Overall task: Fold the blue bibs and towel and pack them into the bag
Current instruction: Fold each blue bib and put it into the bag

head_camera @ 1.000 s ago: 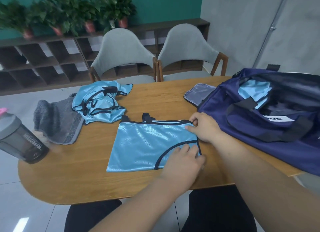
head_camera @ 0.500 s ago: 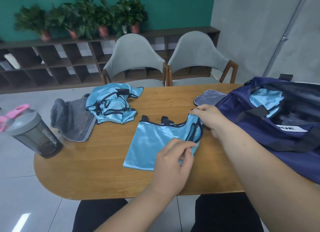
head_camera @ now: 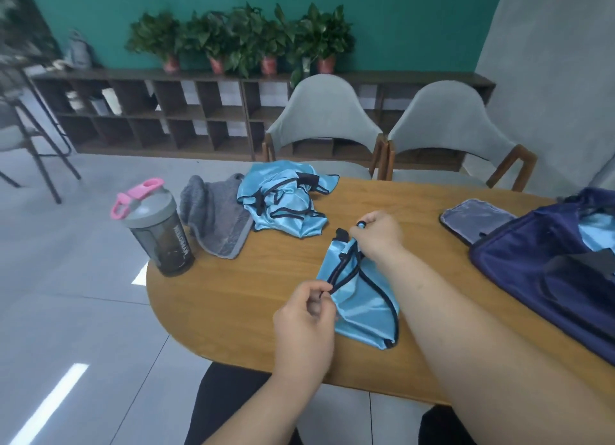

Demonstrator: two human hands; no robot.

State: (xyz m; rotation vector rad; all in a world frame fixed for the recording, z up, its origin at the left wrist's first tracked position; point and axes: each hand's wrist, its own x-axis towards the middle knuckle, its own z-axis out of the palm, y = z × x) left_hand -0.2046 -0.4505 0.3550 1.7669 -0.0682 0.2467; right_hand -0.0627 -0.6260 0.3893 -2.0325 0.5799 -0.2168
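Folded narrower: shiny blue fabric bib [head_camera: 362, 306] | left hand [head_camera: 304, 315], right hand [head_camera: 379, 235] pinch dark trim [head_camera: 344, 266] | I rate it limp, slippery.

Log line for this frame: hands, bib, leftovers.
left hand: pinches near edge of half-folded shiny light-blue bib | right hand: grips its far end | crumpled light-blue bib, grey towel: on wooden table | navy fabric bag: open

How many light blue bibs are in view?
3: held bib between left hand and right hand; crumpled bib against the grey towel; packed bib inside the navy bag, where more may hide.
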